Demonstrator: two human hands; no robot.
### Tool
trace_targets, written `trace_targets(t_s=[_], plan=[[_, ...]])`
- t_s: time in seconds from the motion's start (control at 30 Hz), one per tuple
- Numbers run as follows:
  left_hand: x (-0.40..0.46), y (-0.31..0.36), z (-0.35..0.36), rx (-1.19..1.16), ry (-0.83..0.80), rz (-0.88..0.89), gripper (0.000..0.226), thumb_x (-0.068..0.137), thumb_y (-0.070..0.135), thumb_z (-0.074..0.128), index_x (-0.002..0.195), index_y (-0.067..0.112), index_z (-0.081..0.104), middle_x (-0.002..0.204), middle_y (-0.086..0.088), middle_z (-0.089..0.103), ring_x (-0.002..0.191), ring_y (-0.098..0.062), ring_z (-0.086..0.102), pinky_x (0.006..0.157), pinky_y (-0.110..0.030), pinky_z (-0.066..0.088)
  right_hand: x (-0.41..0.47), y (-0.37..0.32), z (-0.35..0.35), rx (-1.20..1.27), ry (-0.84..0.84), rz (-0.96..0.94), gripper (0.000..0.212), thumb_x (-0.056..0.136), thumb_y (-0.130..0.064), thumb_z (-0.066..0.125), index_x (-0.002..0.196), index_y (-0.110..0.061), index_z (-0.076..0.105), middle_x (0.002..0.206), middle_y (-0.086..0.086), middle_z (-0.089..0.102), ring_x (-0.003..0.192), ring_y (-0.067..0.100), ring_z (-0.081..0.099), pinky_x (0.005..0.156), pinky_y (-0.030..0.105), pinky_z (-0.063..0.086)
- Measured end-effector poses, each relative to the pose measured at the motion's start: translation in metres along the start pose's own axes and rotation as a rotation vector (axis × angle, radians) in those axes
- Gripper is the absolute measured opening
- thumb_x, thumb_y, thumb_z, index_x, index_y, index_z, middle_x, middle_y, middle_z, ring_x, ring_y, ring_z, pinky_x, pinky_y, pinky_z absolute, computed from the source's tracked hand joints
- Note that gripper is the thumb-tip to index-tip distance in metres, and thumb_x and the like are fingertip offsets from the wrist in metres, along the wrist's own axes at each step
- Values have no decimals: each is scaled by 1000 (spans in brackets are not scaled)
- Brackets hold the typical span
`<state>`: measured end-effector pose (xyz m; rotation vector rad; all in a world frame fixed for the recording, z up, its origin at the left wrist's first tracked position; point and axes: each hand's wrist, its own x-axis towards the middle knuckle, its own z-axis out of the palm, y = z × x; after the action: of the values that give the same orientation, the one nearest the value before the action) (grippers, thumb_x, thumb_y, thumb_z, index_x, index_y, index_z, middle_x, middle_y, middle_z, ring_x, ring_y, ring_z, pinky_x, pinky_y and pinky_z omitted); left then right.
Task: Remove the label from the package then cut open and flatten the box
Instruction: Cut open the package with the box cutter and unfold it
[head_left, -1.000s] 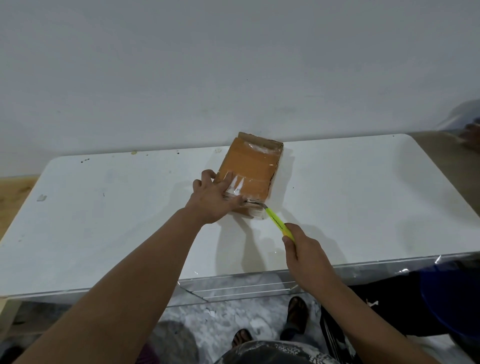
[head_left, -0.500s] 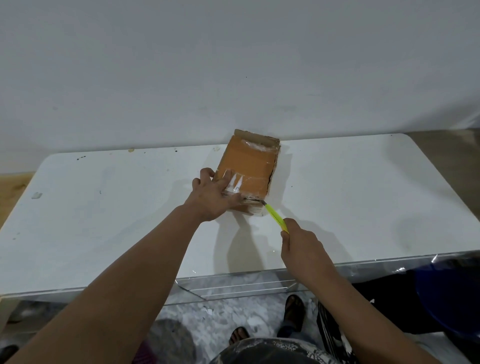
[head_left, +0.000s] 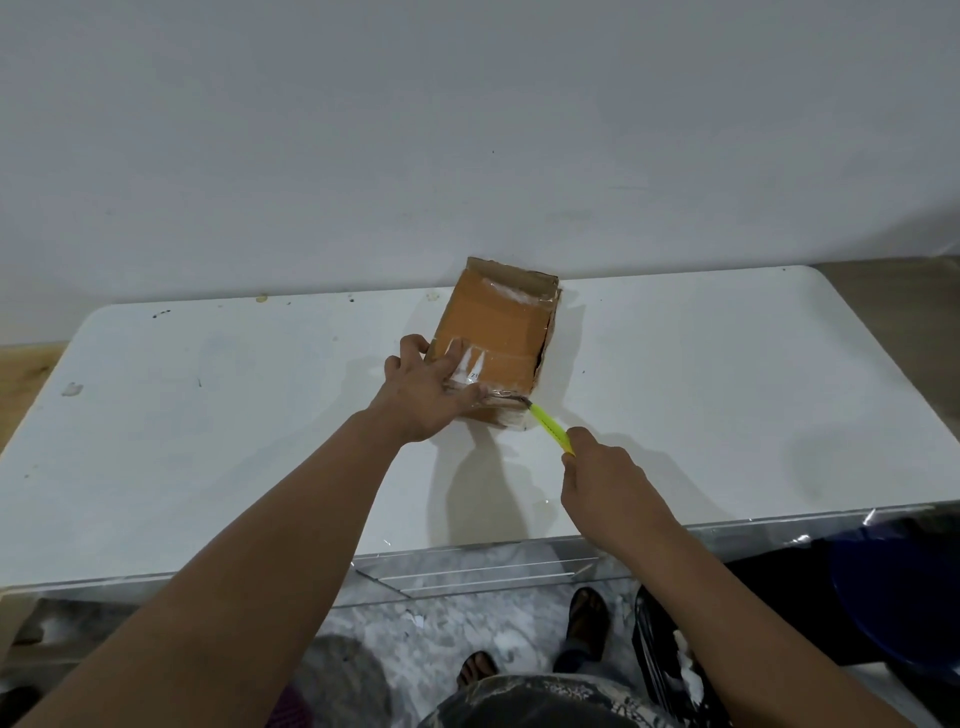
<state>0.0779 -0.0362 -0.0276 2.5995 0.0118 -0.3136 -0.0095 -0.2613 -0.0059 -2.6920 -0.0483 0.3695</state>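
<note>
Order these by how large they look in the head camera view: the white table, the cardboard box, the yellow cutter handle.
1. white table, by far the largest.
2. cardboard box, much smaller.
3. yellow cutter handle, smallest; the right hand hides part of it, so only its visible part is judged.

Single head view, facing down-forward over table (head_left: 208, 441).

no readable text. cardboard box (head_left: 493, 332) has a scrap of white label (head_left: 474, 374) under clear tape by its near edge, with tiny dark print too small to make out.
</note>
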Motion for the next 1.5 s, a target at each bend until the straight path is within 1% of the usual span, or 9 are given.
trace_targets(t_s=[0.13, 0.27, 0.37, 0.6, 0.73, 0.9, 1.13, 1.37, 1.5], plan=[[1, -2, 3, 4, 11, 0, 76, 93, 67, 49, 157, 32, 26, 143, -10, 19, 134, -29, 19, 114, -37, 18, 3, 4, -1, 28, 5, 13, 13, 102, -26, 36, 95, -17, 42, 70, 2, 47, 63, 28, 49, 52, 32, 32], [4, -7, 6, 5, 16, -14, 85, 84, 75, 42, 157, 34, 26, 143, -10, 19, 132, -32, 21, 114, -39, 19, 1, 11, -2, -9, 61, 23, 21, 102, -36, 37, 88, -21, 40, 69, 2, 49, 66, 31, 51, 57, 34, 39], [4, -7, 7, 4, 23, -14, 78, 91, 69, 48, 157, 34, 26, 144, -11, 19, 131, -34, 23, 114, -40, 20, 4, 12, -4, -68, 81, 13, 23, 102, -39, 36, 90, -20, 42, 67, -1, 44, 66, 31, 49, 58, 34, 39], [1, -4, 7, -11, 31, -3, 80, 87, 68, 45, 156, 33, 28, 143, -10, 20, 130, -33, 23, 114, -39, 21, -6, 10, 2, -126, 80, 26, 24, 103, -35, 33, 104, -16, 47, 72, 1, 45, 66, 29, 48, 58, 34, 39], [1, -6, 8, -17, 41, -12, 74, 92, 64, 48, 156, 33, 29, 143, -10, 20, 129, -34, 24, 114, -42, 22, -2, 4, -4, -146, 66, 16, 21, 103, -33, 33, 100, -17, 46, 70, -1, 39, 65, 29, 47, 59, 33, 38], [-1, 0, 11, -31, 88, -23, 63, 99, 52, 47, 156, 30, 31, 143, -9, 20, 127, -36, 25, 114, -40, 22, -8, 8, -5, -13, -4, 41, 21, 103, -31, 35, 88, -17, 40, 68, 0, 46, 61, 24, 48, 50, 31, 31], [-6, 5, 11, -3, 120, -8, 62, 101, 48, 44, 156, 25, 30, 143, -12, 21, 128, -35, 25, 114, -40, 21, -12, 2, 10, 54, -16, 41, 17, 103, -27, 35, 90, -17, 35, 66, -2, 41, 57, 22, 41, 45, 28, 20], [-12, 14, 6, 11, 126, 23, 59, 103, 41, 44, 156, 20, 29, 147, -10, 22, 129, -32, 23, 112, -40, 20, -1, -11, 1, 28, -28, 54, 15, 103, -25, 35, 91, -15, 36, 73, 2, 43, 67, 28, 47, 59, 33, 36], [-8, 8, 9, -4, 109, -13, 72, 91, 55, 35, 156, 24, 29, 141, -12, 23, 127, -35, 26, 112, -42, 23, -11, -7, 3, 34, -47, 67, 15, 103, -24, 35, 90, -16, 35, 70, -1, 40, 66, 28, 47, 55, 33, 32]])
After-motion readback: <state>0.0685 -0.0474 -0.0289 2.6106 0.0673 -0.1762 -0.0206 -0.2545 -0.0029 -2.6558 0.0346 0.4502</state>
